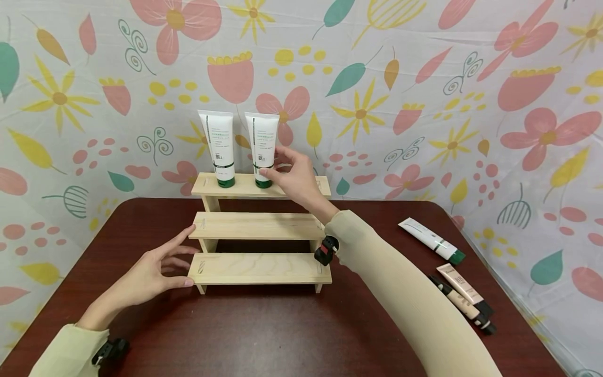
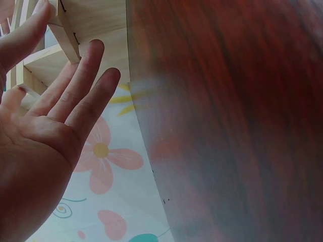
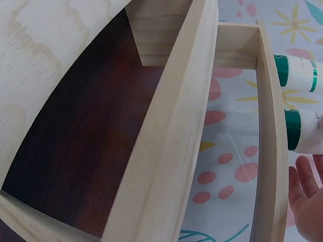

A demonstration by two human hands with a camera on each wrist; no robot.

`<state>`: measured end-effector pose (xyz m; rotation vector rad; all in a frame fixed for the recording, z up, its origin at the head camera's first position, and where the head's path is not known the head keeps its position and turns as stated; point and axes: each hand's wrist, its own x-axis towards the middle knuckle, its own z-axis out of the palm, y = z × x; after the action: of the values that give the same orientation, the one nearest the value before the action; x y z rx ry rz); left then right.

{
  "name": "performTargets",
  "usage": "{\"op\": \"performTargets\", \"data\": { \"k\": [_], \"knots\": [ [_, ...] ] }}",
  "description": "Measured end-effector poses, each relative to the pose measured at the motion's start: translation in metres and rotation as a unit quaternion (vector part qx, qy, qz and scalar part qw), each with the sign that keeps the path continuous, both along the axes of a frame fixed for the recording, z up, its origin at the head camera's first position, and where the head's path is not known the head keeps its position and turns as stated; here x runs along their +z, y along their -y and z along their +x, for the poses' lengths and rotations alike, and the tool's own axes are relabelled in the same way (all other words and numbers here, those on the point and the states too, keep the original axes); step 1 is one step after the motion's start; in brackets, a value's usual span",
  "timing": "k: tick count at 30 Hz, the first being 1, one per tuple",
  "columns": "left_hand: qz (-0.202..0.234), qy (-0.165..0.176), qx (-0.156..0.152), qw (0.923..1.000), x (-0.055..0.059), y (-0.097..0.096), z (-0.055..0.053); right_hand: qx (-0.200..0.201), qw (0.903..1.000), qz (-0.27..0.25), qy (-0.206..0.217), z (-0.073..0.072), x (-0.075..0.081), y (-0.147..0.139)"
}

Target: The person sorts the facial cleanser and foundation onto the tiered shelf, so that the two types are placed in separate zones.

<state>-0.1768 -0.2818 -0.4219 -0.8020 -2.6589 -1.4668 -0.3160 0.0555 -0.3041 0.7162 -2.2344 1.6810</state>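
In the head view, a three-step wooden display stand (image 1: 264,226) stands on the table. Two white squeeze tubes with green caps are upright, caps down, on its top step: the left tube (image 1: 220,144) and the right tube (image 1: 264,137). My right hand (image 1: 299,178) holds the right tube low down, thumb across its front and fingers at its right side. The right wrist view shows part of that hand (image 3: 309,201) beside the tube's green cap (image 3: 292,129). My left hand (image 1: 146,275) touches the stand's left end with fingers spread and fairly straight, also seen in the left wrist view.
On the table's right side lie another white tube with a green cap (image 1: 431,239), a beige BB tube (image 1: 461,285) and a slim beige tube with black ends (image 1: 464,305). A flower-patterned cloth (image 1: 377,157) hangs behind the dark red-brown table (image 1: 264,335).
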Motion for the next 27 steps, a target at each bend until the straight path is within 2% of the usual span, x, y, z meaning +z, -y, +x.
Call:
{"op": "performTargets", "data": {
  "k": [17, 27],
  "knots": [
    [-0.002, 0.012, 0.004, 0.9999, 0.0001, -0.0004, 0.0004, -0.022, 0.9993, 0.027, 0.015, 0.0030, 0.0012, 0.0000],
    [-0.001, 0.010, 0.004, 0.9999, 0.0010, -0.0011, 0.0012, -0.009, 0.9997, 0.022, 0.007, 0.0025, -0.0013, -0.0045]
  ]
}}
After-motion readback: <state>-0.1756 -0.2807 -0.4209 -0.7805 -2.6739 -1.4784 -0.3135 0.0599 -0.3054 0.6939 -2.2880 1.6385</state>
